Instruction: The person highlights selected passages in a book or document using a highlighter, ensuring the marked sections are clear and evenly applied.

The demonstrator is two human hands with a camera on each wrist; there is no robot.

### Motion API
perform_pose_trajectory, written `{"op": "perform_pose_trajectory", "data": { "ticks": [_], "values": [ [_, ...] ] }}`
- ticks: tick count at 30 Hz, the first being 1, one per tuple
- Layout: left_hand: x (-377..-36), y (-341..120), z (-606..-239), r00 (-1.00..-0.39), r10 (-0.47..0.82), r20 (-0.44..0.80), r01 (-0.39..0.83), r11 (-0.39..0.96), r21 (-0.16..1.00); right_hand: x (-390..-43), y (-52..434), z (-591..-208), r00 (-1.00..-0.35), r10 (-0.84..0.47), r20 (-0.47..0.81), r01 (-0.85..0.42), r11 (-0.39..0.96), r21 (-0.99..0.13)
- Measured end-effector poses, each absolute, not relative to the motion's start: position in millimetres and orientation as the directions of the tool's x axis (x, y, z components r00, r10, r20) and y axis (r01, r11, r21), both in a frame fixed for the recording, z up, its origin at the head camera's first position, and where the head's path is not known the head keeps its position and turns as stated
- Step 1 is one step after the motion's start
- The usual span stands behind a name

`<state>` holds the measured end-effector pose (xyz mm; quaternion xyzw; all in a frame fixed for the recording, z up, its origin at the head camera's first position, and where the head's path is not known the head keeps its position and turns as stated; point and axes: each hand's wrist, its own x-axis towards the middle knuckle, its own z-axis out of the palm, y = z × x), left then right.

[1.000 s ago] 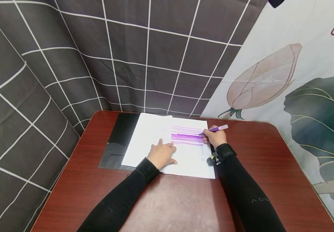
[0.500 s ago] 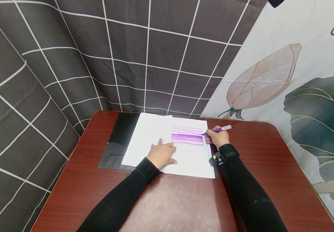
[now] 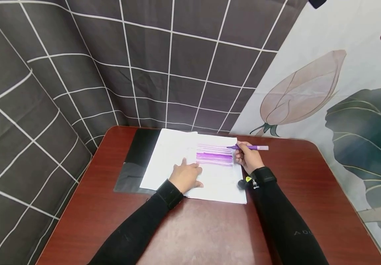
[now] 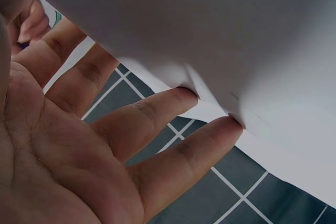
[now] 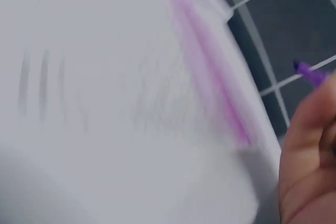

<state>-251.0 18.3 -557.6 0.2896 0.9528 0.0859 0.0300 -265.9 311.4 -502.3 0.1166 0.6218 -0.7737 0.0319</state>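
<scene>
Purple highlighter (image 3: 250,147) sits pinched in the right hand (image 3: 247,157), lying nearly level w/ tip at the right edge of the printed sheet (image 3: 215,184), beside the purple strokes (image 3: 214,156) across the upper text lines. Left hand (image 3: 186,176) lies flat on the paper, fingers spread & straight; left wrist cam shows fingertips (image 4: 185,94) pressed against the page. Sheet rests on a black folder (image 3: 137,158) atop a reddish-brown table (image 3: 210,232). Right wrist view is blurred, only a purple tip (image 5: 310,72) and smeared colour visible.
</scene>
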Motion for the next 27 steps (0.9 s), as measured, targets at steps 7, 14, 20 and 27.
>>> {"op": "perform_pose_trajectory", "data": {
  "ticks": [7, 14, 20, 27],
  "values": [
    [-254, 18, -562, -0.826, 0.563, 0.012, 0.559, 0.817, 0.146, -263, 302, -498, -0.969, -0.044, -0.245, 0.234, -0.497, -0.836],
    [-253, 17, -560, -0.829, 0.558, 0.018, 0.553, 0.816, 0.166, -262, 292, -497, -0.953, 0.000, -0.304, 0.270, -0.456, -0.848],
    [-244, 16, -539, -0.835, 0.551, 0.001, 0.544, 0.825, 0.154, -265, 287, -501, -0.938, -0.009, -0.348, 0.316, -0.440, -0.841],
    [-246, 17, -543, -0.835, 0.549, -0.028, 0.535, 0.823, 0.189, -268, 280, -503, -0.936, -0.060, -0.346, 0.341, -0.393, -0.854]
  ]
}}
